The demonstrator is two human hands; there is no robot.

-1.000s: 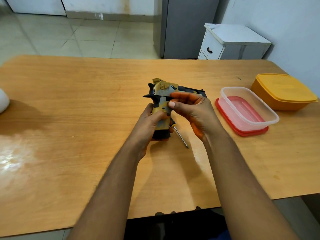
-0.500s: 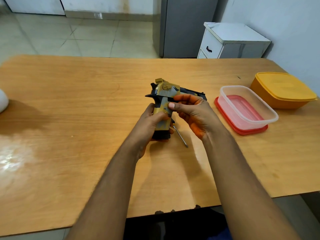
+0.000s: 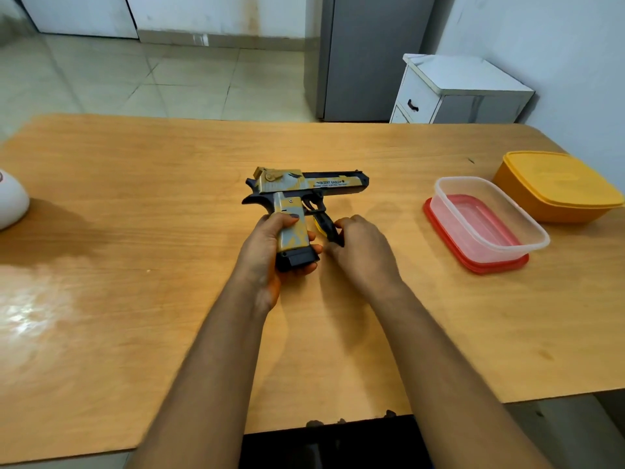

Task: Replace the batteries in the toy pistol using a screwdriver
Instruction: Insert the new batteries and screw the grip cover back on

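A toy pistol [image 3: 304, 184] in tan, grey and black lies on its side on the wooden table [image 3: 135, 204], barrel pointing right. My left hand [image 3: 267, 252] grips its handle from the left, thumb over the grip near the black base. Just right of the handle, my right hand [image 3: 362, 248] curls around a screwdriver [image 3: 326, 226] with a black and yellow handle. Only the handle's upper end shows above my fingers; the shaft is hidden under the hand.
A clear plastic box on a red lid [image 3: 487, 225] stands to the right, with a yellow lidded container [image 3: 558, 184] behind it. A white object [image 3: 12, 204] sits at the table's left edge. A white cabinet [image 3: 456, 89] stands beyond the far right corner.
My right hand left the pistol's slide and came down beside the handle onto the screwdriver, which lay on the table before. The barrel now shows fully. My left hand keeps its hold.
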